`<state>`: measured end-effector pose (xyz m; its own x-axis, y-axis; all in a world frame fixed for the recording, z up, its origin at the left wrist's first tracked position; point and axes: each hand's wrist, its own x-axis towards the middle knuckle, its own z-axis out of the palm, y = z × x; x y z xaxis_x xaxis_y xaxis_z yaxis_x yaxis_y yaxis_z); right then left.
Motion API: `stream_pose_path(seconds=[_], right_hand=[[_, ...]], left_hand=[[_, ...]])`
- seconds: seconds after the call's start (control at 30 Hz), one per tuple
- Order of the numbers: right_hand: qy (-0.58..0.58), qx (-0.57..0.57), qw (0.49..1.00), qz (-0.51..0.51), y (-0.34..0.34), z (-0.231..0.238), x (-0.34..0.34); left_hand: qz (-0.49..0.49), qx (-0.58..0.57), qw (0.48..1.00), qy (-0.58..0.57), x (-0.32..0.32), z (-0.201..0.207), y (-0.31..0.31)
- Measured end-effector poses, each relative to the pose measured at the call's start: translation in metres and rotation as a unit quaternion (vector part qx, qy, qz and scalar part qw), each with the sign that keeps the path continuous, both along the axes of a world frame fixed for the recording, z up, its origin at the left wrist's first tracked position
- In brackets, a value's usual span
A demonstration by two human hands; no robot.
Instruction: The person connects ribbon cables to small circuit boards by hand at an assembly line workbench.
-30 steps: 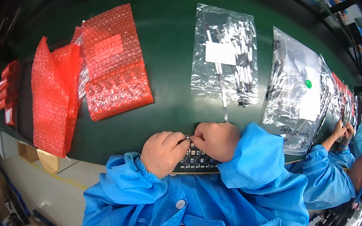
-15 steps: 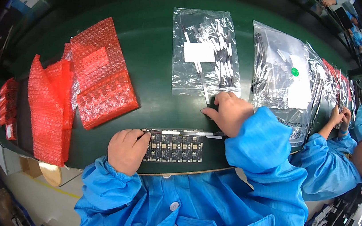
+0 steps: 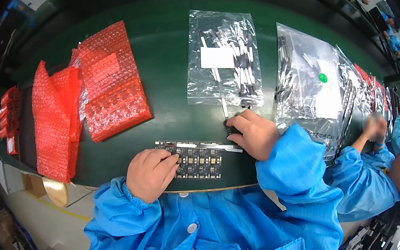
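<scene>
A dark circuit board panel (image 3: 200, 163) with rows of small gold and white parts lies near the table's front edge. My left hand (image 3: 151, 173) rests over its left part, fingers bent and closed on it. Along the panel's far edge runs a thin light strip (image 3: 233, 149), sticking out past the right end. My right hand (image 3: 254, 133) is beyond and to the right of the panel, thumb and forefinger closed on the small black end of a thin black-and-white strip (image 3: 225, 109). That strip reaches up to a clear plastic bag (image 3: 197, 87) filled with similar strips.
Red bubble-wrap packs (image 3: 118, 111) and a loose red bubble-wrap sheet (image 3: 52, 123) lie at left on the green table (image 3: 170, 37). Another clear bag (image 3: 301, 99) of strips is at right, near a co-worker's blue sleeve (image 3: 358, 185) and hands.
My left hand has shifted right, further over the panel. My right hand has drawn slightly nearer and its fingers have closed on the strip's black end.
</scene>
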<state>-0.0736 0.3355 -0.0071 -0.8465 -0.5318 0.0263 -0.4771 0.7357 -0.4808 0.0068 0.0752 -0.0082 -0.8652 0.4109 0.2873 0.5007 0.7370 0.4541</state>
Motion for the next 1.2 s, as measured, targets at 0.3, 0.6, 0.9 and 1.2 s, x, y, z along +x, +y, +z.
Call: stream_pose_path(seconds=[0.3,0.6,0.9,1.2], right_hand=[[0.103,-0.105,0.988,0.049,0.011,-0.024,-0.004],[0.143,-0.081,0.984,0.063,0.005,-0.018,-0.01],[0.127,-0.158,0.979,0.03,0.012,0.031,-0.005],[-0.272,-0.503,0.775,-0.269,0.002,0.089,0.015]], left_hand=[[-0.001,0.006,1.0,-0.017,0.001,0.003,0.002],[0.002,0.014,0.999,-0.031,0.002,0.004,0.006],[0.02,0.053,0.997,-0.042,-0.008,0.02,0.008],[0.015,0.162,0.987,0.004,-0.038,0.058,0.039]])
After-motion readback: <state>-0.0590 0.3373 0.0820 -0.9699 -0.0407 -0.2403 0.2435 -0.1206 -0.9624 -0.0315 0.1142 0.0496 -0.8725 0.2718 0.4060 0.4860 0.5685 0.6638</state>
